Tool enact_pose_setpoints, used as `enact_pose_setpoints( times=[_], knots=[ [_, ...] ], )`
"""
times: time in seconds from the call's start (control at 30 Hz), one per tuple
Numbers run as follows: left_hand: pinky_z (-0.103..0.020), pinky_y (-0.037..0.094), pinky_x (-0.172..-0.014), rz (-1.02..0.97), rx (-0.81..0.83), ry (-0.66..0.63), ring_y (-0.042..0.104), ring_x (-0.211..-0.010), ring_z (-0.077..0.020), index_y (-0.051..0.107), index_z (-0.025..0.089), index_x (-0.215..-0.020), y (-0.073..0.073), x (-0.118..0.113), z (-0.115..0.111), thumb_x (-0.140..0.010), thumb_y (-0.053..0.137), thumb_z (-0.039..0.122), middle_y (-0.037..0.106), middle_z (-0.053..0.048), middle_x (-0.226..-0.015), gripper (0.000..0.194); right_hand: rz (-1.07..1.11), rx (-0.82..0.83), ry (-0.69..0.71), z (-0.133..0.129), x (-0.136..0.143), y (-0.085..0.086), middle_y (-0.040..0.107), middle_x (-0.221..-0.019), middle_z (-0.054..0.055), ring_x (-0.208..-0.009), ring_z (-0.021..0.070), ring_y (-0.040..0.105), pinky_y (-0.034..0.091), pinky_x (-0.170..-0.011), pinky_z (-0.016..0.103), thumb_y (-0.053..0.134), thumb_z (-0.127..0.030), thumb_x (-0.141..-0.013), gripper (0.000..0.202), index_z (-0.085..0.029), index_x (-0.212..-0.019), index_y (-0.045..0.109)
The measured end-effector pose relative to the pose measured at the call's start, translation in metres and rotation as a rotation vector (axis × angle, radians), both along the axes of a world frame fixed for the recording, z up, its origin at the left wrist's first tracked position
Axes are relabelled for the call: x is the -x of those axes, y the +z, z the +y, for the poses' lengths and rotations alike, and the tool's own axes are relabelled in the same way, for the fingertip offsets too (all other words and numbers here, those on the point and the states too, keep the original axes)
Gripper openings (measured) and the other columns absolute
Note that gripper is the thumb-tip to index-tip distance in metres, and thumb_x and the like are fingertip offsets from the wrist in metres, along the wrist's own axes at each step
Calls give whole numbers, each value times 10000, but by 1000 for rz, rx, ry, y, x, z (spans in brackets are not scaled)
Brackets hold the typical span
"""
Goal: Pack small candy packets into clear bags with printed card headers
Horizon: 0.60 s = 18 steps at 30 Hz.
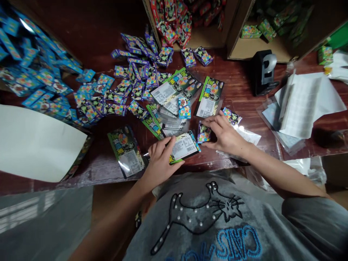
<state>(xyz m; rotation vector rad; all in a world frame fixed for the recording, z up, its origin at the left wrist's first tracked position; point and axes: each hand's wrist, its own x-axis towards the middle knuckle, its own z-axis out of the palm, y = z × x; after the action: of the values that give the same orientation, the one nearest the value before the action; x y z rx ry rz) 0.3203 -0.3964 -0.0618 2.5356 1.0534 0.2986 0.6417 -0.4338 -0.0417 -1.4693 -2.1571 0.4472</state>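
My left hand (160,156) holds a clear printed bag (186,145) at its left end, with index finger and thumb apart over it. The bag lies tilted near the table's front edge, its white barcode label facing up. Just to the right, my right hand (224,134) grips a small purple box (203,132) between thumb and fingers, close to the bag's right end. Above my hands, a small blue box (184,108) rests on a fanned pile of printed bags (170,95). Another purple box (232,116) lies beyond my right fingers.
Blue boxes (45,78) and purple boxes (138,78) are heaped to the left. Cartons at the back hold red boxes (174,21) and green boxes (268,29). A black tape dispenser (263,74) and white sheets (300,103) stand at the right. Single printed bags (126,150) lie around.
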Motion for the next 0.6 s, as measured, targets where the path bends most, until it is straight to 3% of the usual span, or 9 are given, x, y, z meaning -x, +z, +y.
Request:
enact_pose_setpoints(
  times=[0.1, 0.27, 0.43, 0.53, 0.6],
  knots=[
    [-515, 370, -1141, 7, -9, -23, 525, -1384, -389, 229, 285, -1748, 4, -1, 2, -959, 755, 438, 522, -178, -1586, 960, 32, 25, -5, 2, 1, 2, 627, -1412, 190, -1379, 409, 589, 232, -1304, 809, 832, -428, -922, 707, -182, -1527, 562],
    [-523, 370, -1153, 36, 36, -36, 518, -1401, -385, 245, 273, -1732, 3, -9, 1, -948, 769, 449, 526, -186, -1582, 959, 99, 79, 133, -2, 6, -4, 629, -1419, 208, -1392, 416, 581, 351, -1264, 784, 818, -409, -924, 717, -163, -1546, 563],
    [-532, 367, -1164, 74, 61, -16, 515, -1407, -388, 282, 271, -1718, -3, -8, 4, -915, 804, 429, 526, -184, -1589, 971, 119, 138, 214, -9, -3, -3, 604, -1504, 211, -1471, 385, 562, 363, -1298, 730, 763, -568, -976, 720, -160, -1538, 572],
    [-527, 371, -1154, 79, 51, -26, 521, -1401, -389, 312, 264, -1707, -5, -6, 4, -903, 816, 414, 535, -186, -1581, 961, 120, 144, 255, -10, -8, -2, 628, -1524, 190, -1494, 346, 574, 330, -1327, 711, 692, -487, -1047, 600, -184, -1548, 561],
    [-521, 380, -1140, 73, 40, -35, 534, -1384, -384, 308, 264, -1709, -7, -7, 3, -898, 819, 412, 549, -182, -1566, 970, 149, 133, 251, -10, -6, -4, 592, -1580, 211, -1538, 344, 540, 329, -1331, 699, 689, -413, -1059, 659, -182, -1634, 462]
  ],
)
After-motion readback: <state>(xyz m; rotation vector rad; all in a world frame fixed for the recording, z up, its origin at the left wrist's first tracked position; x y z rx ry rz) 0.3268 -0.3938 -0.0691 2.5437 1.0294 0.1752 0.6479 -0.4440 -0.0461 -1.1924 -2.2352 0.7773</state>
